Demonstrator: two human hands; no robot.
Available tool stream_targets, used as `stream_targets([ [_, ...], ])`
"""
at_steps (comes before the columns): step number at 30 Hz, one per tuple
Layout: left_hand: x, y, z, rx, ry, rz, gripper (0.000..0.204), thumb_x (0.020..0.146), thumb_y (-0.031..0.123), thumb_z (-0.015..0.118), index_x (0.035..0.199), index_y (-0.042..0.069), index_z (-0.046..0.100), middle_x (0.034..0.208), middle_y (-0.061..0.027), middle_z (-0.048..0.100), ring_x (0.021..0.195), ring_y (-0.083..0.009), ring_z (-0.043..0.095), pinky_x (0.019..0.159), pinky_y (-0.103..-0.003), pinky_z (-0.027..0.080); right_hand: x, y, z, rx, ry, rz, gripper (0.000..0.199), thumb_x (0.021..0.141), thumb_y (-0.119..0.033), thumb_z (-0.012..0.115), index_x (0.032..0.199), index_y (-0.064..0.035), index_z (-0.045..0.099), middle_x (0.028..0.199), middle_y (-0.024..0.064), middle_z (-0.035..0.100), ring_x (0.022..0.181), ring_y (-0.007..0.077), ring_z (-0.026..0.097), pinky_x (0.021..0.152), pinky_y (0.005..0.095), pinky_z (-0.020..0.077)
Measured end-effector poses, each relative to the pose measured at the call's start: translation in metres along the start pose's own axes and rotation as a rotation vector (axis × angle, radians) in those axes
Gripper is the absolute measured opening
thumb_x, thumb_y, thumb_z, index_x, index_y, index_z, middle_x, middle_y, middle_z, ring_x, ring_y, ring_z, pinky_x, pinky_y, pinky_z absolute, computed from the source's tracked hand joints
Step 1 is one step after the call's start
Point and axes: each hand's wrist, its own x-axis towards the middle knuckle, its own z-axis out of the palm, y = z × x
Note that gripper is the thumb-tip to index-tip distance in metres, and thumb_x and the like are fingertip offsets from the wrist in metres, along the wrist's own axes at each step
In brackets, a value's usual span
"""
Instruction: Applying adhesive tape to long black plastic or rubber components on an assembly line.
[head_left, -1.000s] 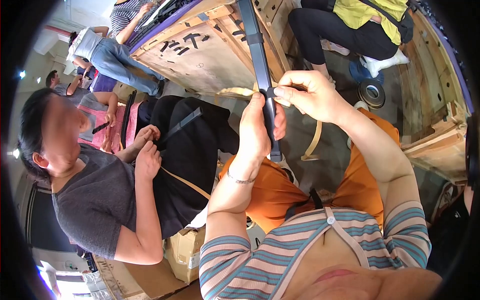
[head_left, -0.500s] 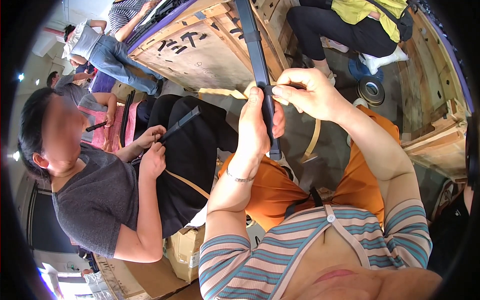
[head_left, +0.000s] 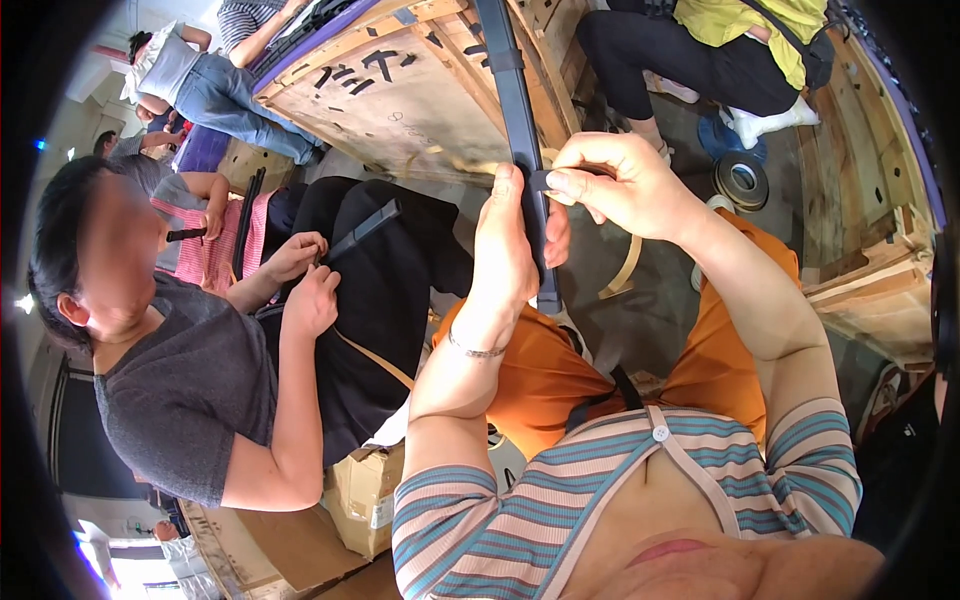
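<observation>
A long dark grey, flat-sided bar (head_left: pixel 512 105) slants up and away in front of me, with a black band (head_left: pixel 505 62) wrapped around its upper part. My left hand (head_left: pixel 505 245) is closed around the bar near its lower end, thumb along one side and fingers showing on the other. My right hand (head_left: pixel 625 190) pinches a short black tape strip (head_left: pixel 541 181) lying across the bar just above my left thumb. Below the right hand hangs a curled yellowish strip (head_left: pixel 624 272); whether it joins the black strip is hidden.
At my left a seated co-worker (head_left: pixel 190 385) works on a similar dark bar (head_left: pixel 365 230). A wooden crate (head_left: pixel 400 120) stands ahead, another crate (head_left: pixel 870 270) at right. A tape roll (head_left: pixel 741 181) lies on the floor. A cardboard box (head_left: pixel 362 495) sits at lower left.
Both my hands keep their hold, nearly in place. The hanging yellowish strip has curled slightly. The co-worker's hands and bar have shifted a little.
</observation>
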Motion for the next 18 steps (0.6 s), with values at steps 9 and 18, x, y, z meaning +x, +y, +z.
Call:
stream_targets([
  [9,0.004,-0.001,-0.002,0.022,-0.013,-0.013,0.045,0.094,0.044,0.025,0.084,0.004,0.044,0.056,-0.0065,0.042,0.041,-0.0141,0.033,0.039,-0.026,0.028,0.003,-0.004,-0.002,-0.181,0.033,0.005,0.016,0.087,-0.012,0.055,0.077,-0.0001,0.058,0.061,0.0018,0.059,0.054,0.0037,0.050,0.048,0.0198,0.0372],
  [18,0.004,-0.004,-0.002,-0.017,-0.010,-0.029,0.045,0.094,0.042,0.028,0.075,0.004,0.044,0.054,-0.0055,0.041,0.040,-0.0134,0.033,0.039,-0.026,0.028,-0.001,-0.007,0.002,-0.116,0.069,0.019,0.014,0.085,-0.009,0.055,0.076,0.0017,0.057,0.065,0.0051,0.061,0.062,0.0077,0.059,0.058,0.0213,0.0453],
])
